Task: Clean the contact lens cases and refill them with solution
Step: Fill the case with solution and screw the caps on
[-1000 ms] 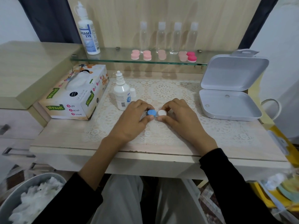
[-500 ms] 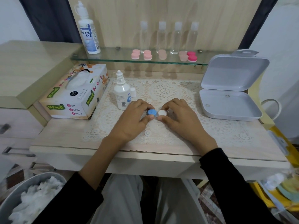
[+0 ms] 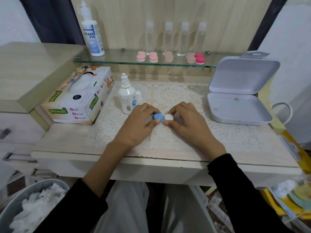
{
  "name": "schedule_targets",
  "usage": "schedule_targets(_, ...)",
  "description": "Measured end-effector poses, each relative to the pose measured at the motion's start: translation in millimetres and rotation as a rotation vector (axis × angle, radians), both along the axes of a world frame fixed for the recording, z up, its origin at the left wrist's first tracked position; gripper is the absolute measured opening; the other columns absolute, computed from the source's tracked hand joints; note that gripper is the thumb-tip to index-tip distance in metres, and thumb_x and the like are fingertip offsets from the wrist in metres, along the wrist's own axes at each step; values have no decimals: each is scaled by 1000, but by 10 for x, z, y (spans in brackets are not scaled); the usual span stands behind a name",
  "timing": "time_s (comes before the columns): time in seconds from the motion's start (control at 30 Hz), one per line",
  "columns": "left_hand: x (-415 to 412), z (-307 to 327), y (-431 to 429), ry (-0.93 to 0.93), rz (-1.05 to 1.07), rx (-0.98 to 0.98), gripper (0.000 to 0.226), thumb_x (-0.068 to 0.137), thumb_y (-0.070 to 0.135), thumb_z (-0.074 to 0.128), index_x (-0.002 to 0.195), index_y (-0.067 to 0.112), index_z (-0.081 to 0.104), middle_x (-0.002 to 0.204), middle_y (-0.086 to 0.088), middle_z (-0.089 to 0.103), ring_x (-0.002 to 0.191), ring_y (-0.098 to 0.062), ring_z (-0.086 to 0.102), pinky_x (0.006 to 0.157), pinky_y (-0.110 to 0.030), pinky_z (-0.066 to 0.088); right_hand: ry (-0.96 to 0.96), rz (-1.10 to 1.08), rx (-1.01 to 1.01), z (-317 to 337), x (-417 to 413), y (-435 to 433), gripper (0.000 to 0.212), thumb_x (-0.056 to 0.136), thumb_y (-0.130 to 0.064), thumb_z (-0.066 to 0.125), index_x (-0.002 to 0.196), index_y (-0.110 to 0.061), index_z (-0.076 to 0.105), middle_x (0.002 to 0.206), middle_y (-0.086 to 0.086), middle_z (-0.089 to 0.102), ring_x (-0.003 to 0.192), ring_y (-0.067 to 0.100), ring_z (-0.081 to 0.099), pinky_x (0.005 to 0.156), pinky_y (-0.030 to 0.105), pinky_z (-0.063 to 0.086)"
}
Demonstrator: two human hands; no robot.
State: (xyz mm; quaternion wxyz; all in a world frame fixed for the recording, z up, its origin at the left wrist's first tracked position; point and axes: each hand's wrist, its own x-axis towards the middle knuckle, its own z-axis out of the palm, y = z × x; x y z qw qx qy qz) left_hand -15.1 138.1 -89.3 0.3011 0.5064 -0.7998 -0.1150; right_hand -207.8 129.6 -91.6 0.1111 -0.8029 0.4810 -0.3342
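The case (image 3: 162, 117) lies flat at the middle of the counter (image 3: 67, 140), both lids on: blue lid (image 3: 157, 116) left, white lid (image 3: 168, 117) right. Just far-left of it the solution bottle (image 3: 127, 100) stands upright, uncapped, its white cap (image 3: 138, 95) beside it. On the far shelf (image 3: 117, 58) sit pink cases (image 3: 170, 56) in a row.

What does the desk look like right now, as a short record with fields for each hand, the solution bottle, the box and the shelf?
left hand: pinches the blue cap
right hand: pinches the white cap
solution bottle: upright, left of the hands
storage box: lid open, right of the hands
glass shelf: holds pink cases and four clear bottles
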Motion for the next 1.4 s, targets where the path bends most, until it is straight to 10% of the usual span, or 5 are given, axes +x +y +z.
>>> schedule_targets(0.67, 8, -9, -12, -1, -1, -12, 24, 92, 25, 59, 114, 15, 62, 110, 2, 55, 104, -15, 49, 87, -19, 31, 40, 2, -24, 18, 20, 28, 49, 80, -51, 61, 118, -19, 61, 105, -9, 58, 95, 6, 41, 77, 28, 39)
schedule_targets(1.4, 1, -7, 7, 0, 9, -5, 25, 92, 25, 58, 115, 16, 61, 112, 3, 54, 105, -13, 47, 87, -16, 29, 18, -6, -26, -12, -2, -5, 23, 87, -38, 66, 101, -21, 63, 99, -11, 56, 92, 11, 44, 74, 27, 38)
